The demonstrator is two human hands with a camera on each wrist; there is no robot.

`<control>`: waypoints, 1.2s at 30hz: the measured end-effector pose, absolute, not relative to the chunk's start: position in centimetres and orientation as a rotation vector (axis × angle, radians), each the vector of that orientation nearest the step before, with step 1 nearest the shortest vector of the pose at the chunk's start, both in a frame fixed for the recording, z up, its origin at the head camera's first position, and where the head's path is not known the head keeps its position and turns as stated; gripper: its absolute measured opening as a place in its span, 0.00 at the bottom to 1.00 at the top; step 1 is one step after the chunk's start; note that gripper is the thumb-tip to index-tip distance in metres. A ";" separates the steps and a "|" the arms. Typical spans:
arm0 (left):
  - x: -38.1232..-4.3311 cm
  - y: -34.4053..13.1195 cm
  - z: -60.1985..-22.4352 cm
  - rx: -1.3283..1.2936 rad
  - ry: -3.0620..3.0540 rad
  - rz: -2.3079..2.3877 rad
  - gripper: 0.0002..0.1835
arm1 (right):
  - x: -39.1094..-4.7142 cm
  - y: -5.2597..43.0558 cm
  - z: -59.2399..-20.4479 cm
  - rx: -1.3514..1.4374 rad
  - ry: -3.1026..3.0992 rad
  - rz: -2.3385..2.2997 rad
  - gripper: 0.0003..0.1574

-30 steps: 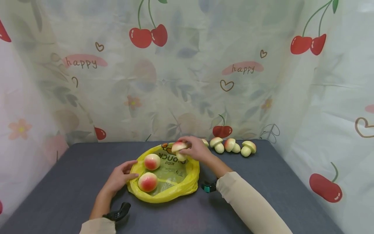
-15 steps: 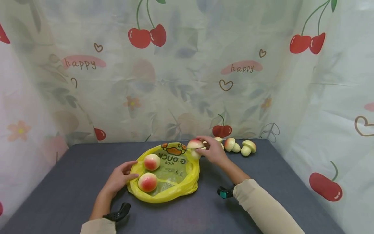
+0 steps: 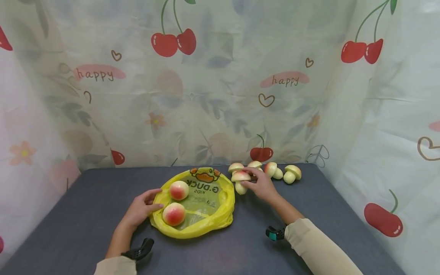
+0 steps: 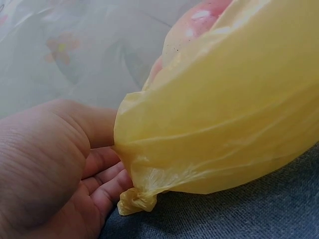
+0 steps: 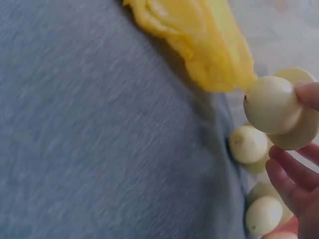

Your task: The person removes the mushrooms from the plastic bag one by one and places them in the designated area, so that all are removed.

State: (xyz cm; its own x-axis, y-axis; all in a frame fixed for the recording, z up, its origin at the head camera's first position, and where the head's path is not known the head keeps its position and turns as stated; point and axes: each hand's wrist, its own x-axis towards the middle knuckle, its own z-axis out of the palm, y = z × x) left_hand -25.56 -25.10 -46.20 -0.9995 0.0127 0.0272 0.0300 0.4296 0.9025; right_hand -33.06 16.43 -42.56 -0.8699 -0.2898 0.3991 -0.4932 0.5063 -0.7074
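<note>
In the head view a toy mushroom (image 3: 241, 181) with a pink-topped cap is pinched by my right hand (image 3: 262, 185), just right of a yellow plastic bag (image 3: 223, 219). The right wrist view shows its pale round stem (image 5: 269, 103) between thumb and fingers. My left hand (image 3: 139, 210) holds the bag's left rim; up close, thumb and fingers of the left hand (image 4: 45, 169) lie on either side of the yellow film (image 4: 209, 134), the thumb's tip hidden behind it. Inside the wide-mouthed bag sit two toy peaches or mushroom caps, pink and cream (image 3: 174, 214), stems not visible.
At the table's back edge several toy mushrooms stand in a row, among them a left one (image 3: 235, 167) partly behind the held one and a rightmost one (image 3: 292, 174). A printed curtain (image 3: 206, 95) rises behind the dark table (image 3: 213, 256).
My right hand has carried the toy mushroom rightward from over the bag to beside it, in front of the row. My left hand has stayed at the bag's rim.
</note>
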 end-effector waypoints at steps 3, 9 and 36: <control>-25.6 -25.1 -46.1 -0.044 -2.641 -1.667 0.32 | -33.0 16.9 -43.1 0.654 -2.554 1.264 0.29; -25.7 -25.2 -46.1 -0.057 -2.636 -1.681 0.32 | -33.1 17.6 -43.8 0.609 -2.649 1.246 0.27; -25.6 -25.1 -46.3 -0.016 -2.641 -1.684 0.33 | -33.8 17.9 -44.3 0.577 -2.740 1.211 0.28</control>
State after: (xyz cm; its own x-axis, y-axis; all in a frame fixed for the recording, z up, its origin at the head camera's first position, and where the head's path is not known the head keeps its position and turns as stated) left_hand -25.62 -25.09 -46.27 -0.9999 0.0035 0.0131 0.0134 0.4218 0.9066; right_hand -33.83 17.91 -44.27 -0.9245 -0.3028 0.2317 -0.3752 0.6141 -0.6944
